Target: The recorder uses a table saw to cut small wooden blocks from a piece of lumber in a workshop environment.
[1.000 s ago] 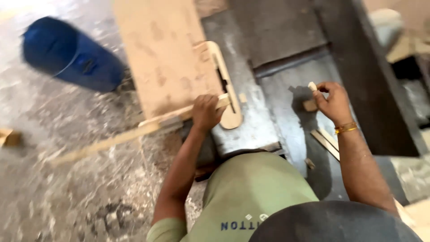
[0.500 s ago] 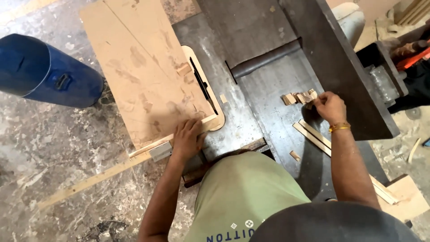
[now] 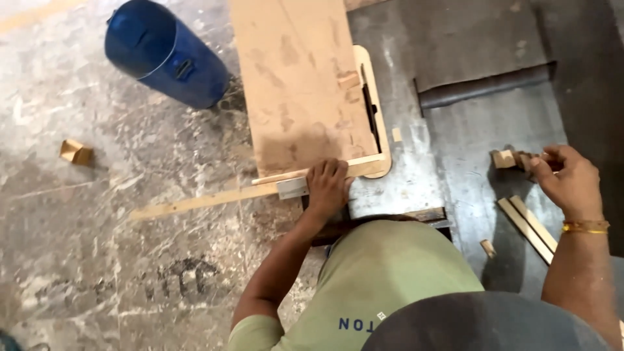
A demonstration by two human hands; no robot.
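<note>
- A thin wooden strip (image 3: 305, 173) lies along the near edge of a flat board (image 3: 296, 84) on a grey metal saw table (image 3: 468, 123).
- The left hand (image 3: 328, 187) presses palm-down on the strip's near end, fingers curled over it.
- A longer wooden batten (image 3: 201, 202) juts leftward over the floor.
- The right hand (image 3: 567, 179) closes its fingers on small wood blocks (image 3: 506, 158) at the table's right side.
- Two loose slats (image 3: 528, 227) lie just beside that wrist.
- A blue drum (image 3: 166, 52) stands on the dusty floor, well apart.
</note>
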